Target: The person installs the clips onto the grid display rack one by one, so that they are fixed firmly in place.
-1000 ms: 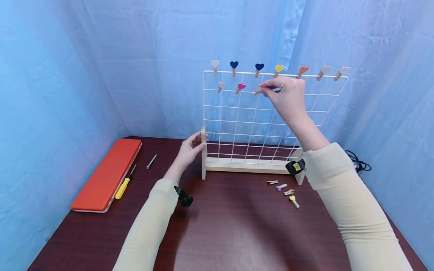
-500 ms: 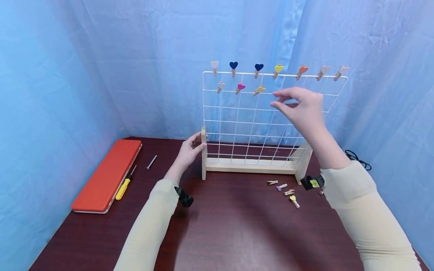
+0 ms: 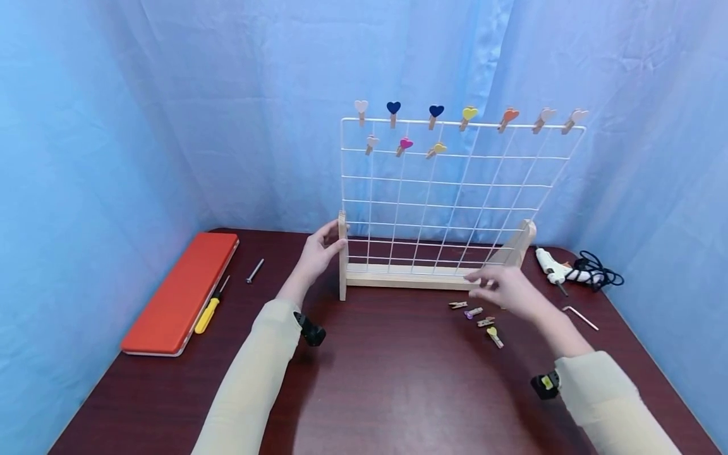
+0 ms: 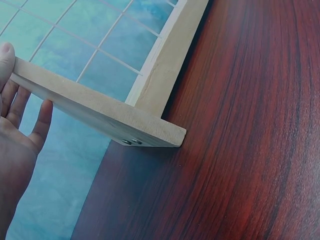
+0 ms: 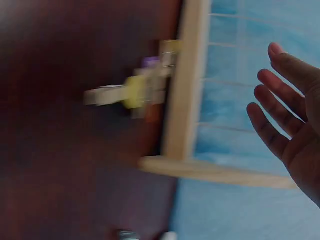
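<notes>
A white wire grid (image 3: 432, 205) stands upright in a wooden base, with heart-topped clothespins along its top wire and a few on the wire below. My left hand (image 3: 314, 258) holds the wooden side post (image 3: 342, 256) at the grid's left, thumb and fingers on opposite faces, as the left wrist view shows. In front of the base's right end, my right hand (image 3: 505, 291) hovers with loose fingers and nothing in them. Just below it on the table lie several loose clothespins, among them a yellow-heart clothespin (image 3: 495, 337) and a purple-heart clothespin (image 3: 473, 313). The right wrist view is blurred.
At the left lie a red case (image 3: 181, 294), a yellow-handled screwdriver (image 3: 208, 313) and a bolt (image 3: 255, 270). A glue gun (image 3: 554, 268) with a black cord and a hex key (image 3: 581, 318) lie at the right. Blue curtains surround the table.
My right hand released a yellow-heart clothespin on the grid's second wire, drew back to the right, then dropped toward the loose clothespins. My left hand stayed on the post.
</notes>
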### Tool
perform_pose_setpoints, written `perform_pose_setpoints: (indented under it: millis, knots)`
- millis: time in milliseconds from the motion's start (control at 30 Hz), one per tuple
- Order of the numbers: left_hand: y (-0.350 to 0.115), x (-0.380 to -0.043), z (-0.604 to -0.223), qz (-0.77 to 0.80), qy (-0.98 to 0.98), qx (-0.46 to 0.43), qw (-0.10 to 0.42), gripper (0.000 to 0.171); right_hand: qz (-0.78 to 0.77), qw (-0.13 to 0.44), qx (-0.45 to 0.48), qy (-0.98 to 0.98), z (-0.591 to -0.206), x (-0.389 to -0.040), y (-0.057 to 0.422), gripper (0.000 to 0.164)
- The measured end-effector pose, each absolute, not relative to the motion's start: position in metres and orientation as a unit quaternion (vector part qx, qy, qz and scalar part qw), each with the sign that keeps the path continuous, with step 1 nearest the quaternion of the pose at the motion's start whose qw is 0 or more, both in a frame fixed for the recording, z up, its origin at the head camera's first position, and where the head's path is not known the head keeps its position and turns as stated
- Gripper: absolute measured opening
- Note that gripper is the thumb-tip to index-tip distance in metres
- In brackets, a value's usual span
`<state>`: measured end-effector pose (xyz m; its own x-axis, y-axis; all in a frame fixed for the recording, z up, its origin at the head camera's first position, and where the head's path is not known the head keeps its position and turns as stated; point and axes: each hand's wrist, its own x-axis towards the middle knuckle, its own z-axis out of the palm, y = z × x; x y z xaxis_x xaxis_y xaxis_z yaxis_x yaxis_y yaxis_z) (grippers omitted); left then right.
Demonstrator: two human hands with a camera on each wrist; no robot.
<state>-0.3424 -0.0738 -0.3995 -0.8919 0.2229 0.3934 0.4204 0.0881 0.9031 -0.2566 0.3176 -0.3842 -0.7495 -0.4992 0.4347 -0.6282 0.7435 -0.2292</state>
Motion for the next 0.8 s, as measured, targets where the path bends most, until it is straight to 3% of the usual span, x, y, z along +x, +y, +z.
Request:
perform_pose_setpoints:
  millis: [233,633,800]
  knots:
    - [-0.074,-0.355,-0.414,-0.631,-0.741,-0.212,0.088,0.048,0.161,0.143,0.307,-0.927,-0.439,-0.275,0.329,0.021]
    - [-0.073,-0.356,-0.416,-0.627,-0.746,-0.21,0.084,0.048,0.116,0.031,0.329,-0.937,-0.44,-0.289,0.309,0.019]
    - [-0.074,-0.357,-0.415,-0.626,-0.748,-0.202,0.084,0.048,0.139,0.028,0.32,-0.937,-0.44,-0.288,0.306,0.013]
